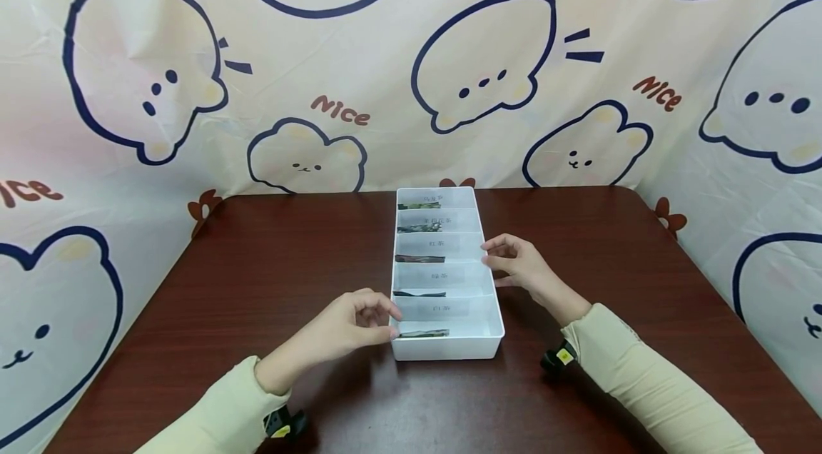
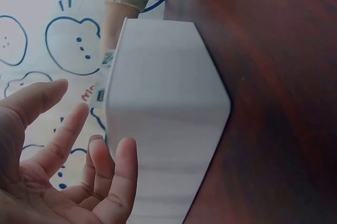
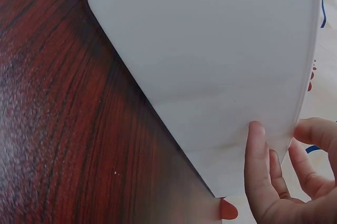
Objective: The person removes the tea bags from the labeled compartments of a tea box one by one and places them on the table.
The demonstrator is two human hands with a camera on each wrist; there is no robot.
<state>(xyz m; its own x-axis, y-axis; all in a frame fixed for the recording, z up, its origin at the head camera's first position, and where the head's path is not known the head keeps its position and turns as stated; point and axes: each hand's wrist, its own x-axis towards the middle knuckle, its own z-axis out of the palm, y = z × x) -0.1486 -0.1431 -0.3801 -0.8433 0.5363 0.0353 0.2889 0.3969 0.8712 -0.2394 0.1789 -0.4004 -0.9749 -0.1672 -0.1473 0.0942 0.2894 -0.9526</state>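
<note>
A long white box (image 1: pixel 443 348) stands on the table, split crosswise into several compartments with printed labels. Thin sachets (image 1: pixel 424 333) lie along the left part of the compartments. My left hand (image 1: pixel 356 318) is at the box's near left side, fingers loosely bent around the rim's height; in the left wrist view the left hand (image 2: pixel 79 171) has its fingers spread beside the wall. On the other long side, my right hand (image 1: pixel 523 268) rests its fingertips against the right rim and wall. The right wrist view shows the right hand (image 3: pixel 287 182) with relaxed fingers along the outer wall.
The dark brown table (image 1: pixel 289 240) extends on both sides of the box. A cartoon-printed cloth (image 1: pixel 385 68) hangs behind the table and at its sides. Each wrist carries a small black device, such as the one on the right wrist (image 1: pixel 557 360).
</note>
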